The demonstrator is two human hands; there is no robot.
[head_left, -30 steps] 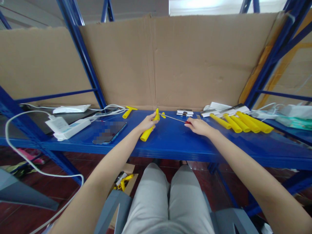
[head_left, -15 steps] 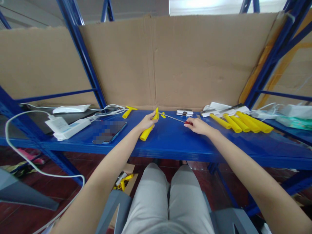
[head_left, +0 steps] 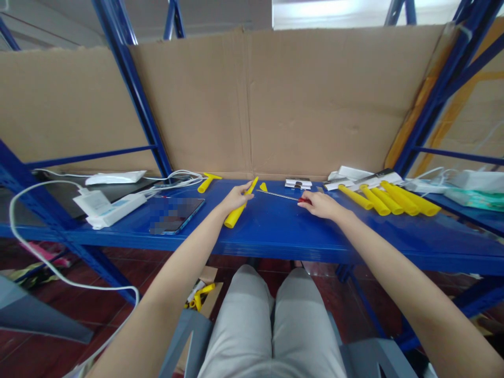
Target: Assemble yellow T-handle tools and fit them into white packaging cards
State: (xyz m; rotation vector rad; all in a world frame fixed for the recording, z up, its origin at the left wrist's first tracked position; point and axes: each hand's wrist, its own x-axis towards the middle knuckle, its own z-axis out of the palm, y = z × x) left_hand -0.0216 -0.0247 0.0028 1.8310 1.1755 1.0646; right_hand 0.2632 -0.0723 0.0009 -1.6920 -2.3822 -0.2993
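Observation:
My left hand (head_left: 237,198) is closed on a yellow T-shaped plastic handle (head_left: 235,216), its round tube pointing toward me over the blue shelf. My right hand (head_left: 321,203) grips a screwdriver by its red handle (head_left: 304,200). The thin metal shaft (head_left: 279,195) points left, with its tip just short of the held yellow piece; a small gap shows between them. Behind the tip lies a small yellow piece (head_left: 263,187). Fingers cover the middle of the held yellow handle.
Several yellow handles (head_left: 388,203) lie in a row at right on white packets. Another yellow T-shaped piece (head_left: 208,181), a phone (head_left: 178,215) and a white power strip (head_left: 116,210) are at left. Black binder clips (head_left: 298,184) sit at the back. Below stands a cardboard box (head_left: 212,302).
The yellow handle in my left hand has turned slightly. The screwdriver's tip has dropped a little and come away from the yellow handle. My right hand has barely moved.

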